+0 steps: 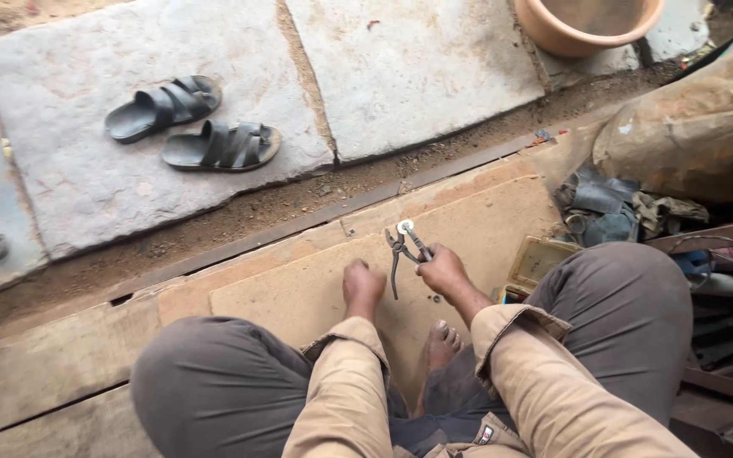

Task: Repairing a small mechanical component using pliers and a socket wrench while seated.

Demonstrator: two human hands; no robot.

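The right hand [441,270] was closed on one handle of the pliers [402,251], gripping it near its lower end. The pliers lay up and to the left of that hand, their long axis running from the hand away from the person toward the board's [299,293] far edge. At the far tip the nose sat at a small pale washer [405,226]; whether it pinched the washer or only touched it could not be told. The second handle hung free, curving down between the two hands.

The left hand [360,287] rested as a fist, knuckles down on the board, just left of that free handle and apart from it, holding nothing that could be seen. So the right hand was on the tool and the left was the nearer to the loose handle. A bare foot [443,343] lay just below the hands, between the knees.
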